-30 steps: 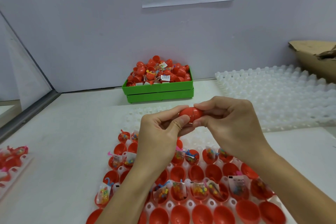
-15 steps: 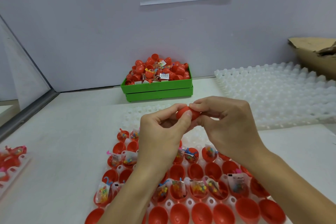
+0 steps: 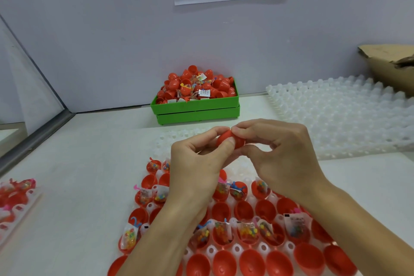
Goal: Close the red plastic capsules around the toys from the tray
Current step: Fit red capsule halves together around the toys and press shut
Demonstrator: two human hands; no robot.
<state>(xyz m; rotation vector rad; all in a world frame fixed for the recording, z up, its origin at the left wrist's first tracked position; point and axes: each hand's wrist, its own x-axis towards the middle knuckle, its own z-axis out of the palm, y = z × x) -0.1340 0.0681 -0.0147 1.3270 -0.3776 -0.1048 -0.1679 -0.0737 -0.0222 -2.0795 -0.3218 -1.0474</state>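
Step in hand: pressing one capsule (image 3: 228,140) shut, held above the tray (image 3: 235,250). Left hand (image 3: 197,168) and right hand (image 3: 282,154) both pinch it from opposite ends. Next move, by judgement: firm squeeze until the halves seat (seam hidden by fingers), then set it aside. White tabletop (image 3: 78,175), pale wall; green bin (image 3: 195,107) of capsules at the back; spare white trays (image 3: 347,114) to the right.

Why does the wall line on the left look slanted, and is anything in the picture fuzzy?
In the head view, the wide-angle lens tilts and stretches the edges, so the wall corner slants. Light is soft and even, with faint shadows and no strong glare. The left hand, right hand and red capsule look sharp; the side tray at the left edge looks blurry.
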